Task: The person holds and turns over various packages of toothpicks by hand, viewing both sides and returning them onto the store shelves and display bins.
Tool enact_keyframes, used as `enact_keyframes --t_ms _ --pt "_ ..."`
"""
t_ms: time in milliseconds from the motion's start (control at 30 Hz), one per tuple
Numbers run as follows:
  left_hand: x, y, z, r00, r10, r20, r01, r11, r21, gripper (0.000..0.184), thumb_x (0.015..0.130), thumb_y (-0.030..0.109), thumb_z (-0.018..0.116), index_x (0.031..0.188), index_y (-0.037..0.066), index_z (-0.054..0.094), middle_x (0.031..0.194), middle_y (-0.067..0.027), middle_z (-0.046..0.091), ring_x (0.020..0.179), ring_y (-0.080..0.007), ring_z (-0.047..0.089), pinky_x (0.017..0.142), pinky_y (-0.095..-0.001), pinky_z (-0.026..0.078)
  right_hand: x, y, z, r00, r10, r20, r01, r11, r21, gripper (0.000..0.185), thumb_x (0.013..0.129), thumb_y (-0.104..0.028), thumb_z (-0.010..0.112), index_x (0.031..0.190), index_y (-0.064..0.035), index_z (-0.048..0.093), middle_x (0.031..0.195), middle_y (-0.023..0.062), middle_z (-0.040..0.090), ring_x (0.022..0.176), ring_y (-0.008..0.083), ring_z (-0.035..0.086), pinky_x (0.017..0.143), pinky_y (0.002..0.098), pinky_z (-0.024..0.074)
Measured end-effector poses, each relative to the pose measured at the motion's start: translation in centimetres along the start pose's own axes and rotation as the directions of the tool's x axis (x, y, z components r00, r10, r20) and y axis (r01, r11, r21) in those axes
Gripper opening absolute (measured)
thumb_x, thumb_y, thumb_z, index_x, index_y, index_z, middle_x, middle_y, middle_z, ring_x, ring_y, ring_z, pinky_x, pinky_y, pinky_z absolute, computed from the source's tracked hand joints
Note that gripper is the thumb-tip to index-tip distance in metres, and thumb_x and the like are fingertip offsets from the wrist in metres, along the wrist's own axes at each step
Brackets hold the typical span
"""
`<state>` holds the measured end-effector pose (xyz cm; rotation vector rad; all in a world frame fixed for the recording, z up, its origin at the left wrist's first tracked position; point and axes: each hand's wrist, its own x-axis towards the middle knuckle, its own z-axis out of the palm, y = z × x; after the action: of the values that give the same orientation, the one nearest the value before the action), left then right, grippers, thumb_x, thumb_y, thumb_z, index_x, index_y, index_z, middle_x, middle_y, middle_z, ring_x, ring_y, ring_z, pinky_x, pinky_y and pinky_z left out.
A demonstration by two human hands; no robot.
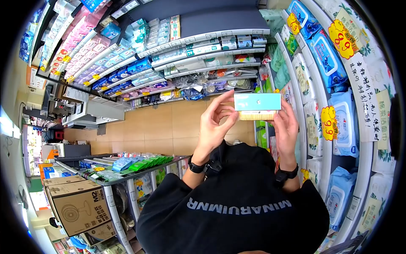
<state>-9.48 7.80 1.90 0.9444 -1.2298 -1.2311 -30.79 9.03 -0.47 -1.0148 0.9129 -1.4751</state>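
Observation:
In front of my chest I hold a small rectangular pack (257,102) up between both hands. Its upper part is plain teal with a small mark, and a row of thin yellowish stick ends shows along its lower edge. My left hand (216,122) grips the pack's left end, thumb at the lower corner and fingers behind. On the right end, my right hand (286,122) closes with its thumb at the lower corner. The fingers behind the pack are partly hidden. Similar teal-and-yellow packs (175,28) stand on the shelf ahead.
Ahead, tiered shelves (203,36) hold packaged goods. Close on my right, a rack carries blue wipe packs (329,57) and yellow price tags (328,122). A low display (122,173) and a cardboard fan box (80,207) stand at left. Tiled floor (154,129) lies between.

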Motion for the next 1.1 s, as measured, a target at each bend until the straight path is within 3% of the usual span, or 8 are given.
enact_keyframes --t_ms 333,533,700,800,1100 --pt "1.0 0.5 -0.6 1.000 -0.010 0.009 0.010 1.000 -0.003 0.050 0.088 -0.001 0.072 0.135 -0.001 0.054 0.120 -0.0092 0.062 0.094 -0.0104 0.063 0.086 -0.0253 0.054 0.1 -0.3 0.3 1.000 0.000 0.000 0.000 1.000 -0.008 0.045 0.099 -0.002 0.053 0.141 0.0053 0.042 0.116 0.0162 0.067 0.107 0.0187 0.065 0.092 0.0319 0.0519" --pt "2.1 0.2 -0.9 0.995 0.096 -0.018 -0.095 0.994 0.055 0.033 0.093 0.001 0.066 0.124 -0.004 0.059 0.119 -0.0127 0.065 0.095 -0.0115 0.064 0.083 -0.0250 0.053 -0.2 -0.5 0.5 0.999 0.034 0.038 -0.034 0.999 -0.001 0.046 0.099 -0.004 0.052 0.142 0.0061 0.039 0.118 0.0184 0.066 0.109 0.0206 0.064 0.094 0.0337 0.0517" --pt "2.6 0.3 -0.7 0.991 0.038 -0.125 -0.031 0.998 0.056 0.015 0.095 0.007 0.066 0.105 -0.004 0.067 0.088 -0.0058 0.069 0.076 -0.0094 0.064 0.067 -0.0241 0.053 -0.3 -0.9 0.7 0.996 0.026 0.083 -0.026 1.000 -0.002 0.045 0.100 -0.004 0.051 0.141 0.0059 0.039 0.121 0.0192 0.065 0.111 0.0209 0.063 0.095 0.0337 0.0510" --pt "3.0 0.3 -0.7 0.987 0.035 -0.154 -0.025 0.998 0.063 0.014 0.096 0.010 0.067 0.098 -0.003 0.069 0.081 -0.0037 0.067 0.069 -0.0082 0.062 0.060 -0.0227 0.052 -0.4 -0.9 0.7 0.995 0.021 0.102 -0.021 1.000 0.002 0.043 0.099 -0.003 0.051 0.140 0.0056 0.040 0.122 0.0194 0.064 0.112 0.0206 0.063 0.096 0.0332 0.0499" --pt "3.4 0.7 -0.7 0.986 -0.045 -0.163 0.041 0.999 -0.028 0.019 0.096 0.016 0.068 0.095 -0.003 0.068 0.074 -0.0025 0.067 0.061 -0.0049 0.061 0.052 -0.0199 0.050 -0.6 -1.2 0.7 0.992 0.016 0.127 -0.016 1.000 -0.002 0.044 0.098 0.000 0.050 0.141 0.0051 0.040 0.122 0.0191 0.065 0.112 0.0197 0.062 0.097 0.0317 0.0481"
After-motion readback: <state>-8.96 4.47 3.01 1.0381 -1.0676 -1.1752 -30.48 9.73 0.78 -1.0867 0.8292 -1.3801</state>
